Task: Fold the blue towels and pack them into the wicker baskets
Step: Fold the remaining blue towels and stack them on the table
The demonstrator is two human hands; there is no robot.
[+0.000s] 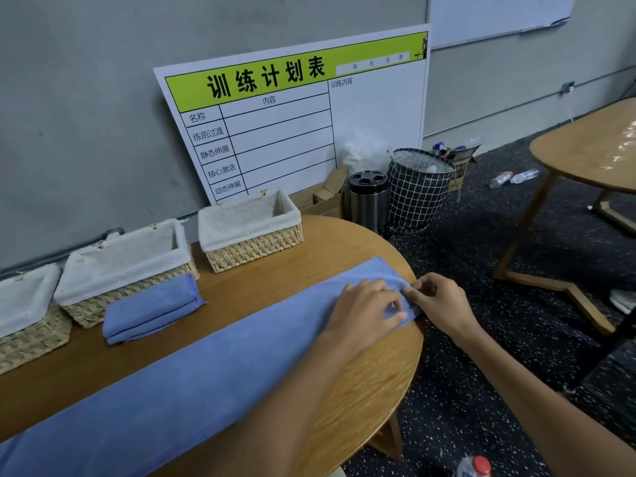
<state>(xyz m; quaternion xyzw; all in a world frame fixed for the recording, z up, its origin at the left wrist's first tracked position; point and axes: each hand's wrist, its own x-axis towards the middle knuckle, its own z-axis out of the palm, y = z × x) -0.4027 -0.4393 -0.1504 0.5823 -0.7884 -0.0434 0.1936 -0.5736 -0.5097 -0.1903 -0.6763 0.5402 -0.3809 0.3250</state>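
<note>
Table [344, 242]: rounded wooden top, runs from near left to far right; carries towels and baskets.
Long towel [192, 383]: blue, folded into a narrow strip, laid diagonally across the table from the near left corner to the far right edge.
Planning board [375, 111]: white with a green header, leaning on the grey wall behind the baskets.
Baskets: three wicker baskets with white liners in a row along the far side of the table, namely left basket [20, 342], middle basket [89, 304], right basket [254, 251]. No towel visible inside any.
Folded towel [151, 309]: blue, compact stack, on the table just in front of the middle basket, touching it.
Checked bin [416, 194]: black-and-white, on the floor right of the board, beside a metal canister [368, 197].
Left hand [364, 315]: lies on the far right end of the long towel, fingertips curled and pinching the cloth.
Right hand [440, 301]: at the table's right edge, thumb and forefinger pinching the towel's end hem.
</note>
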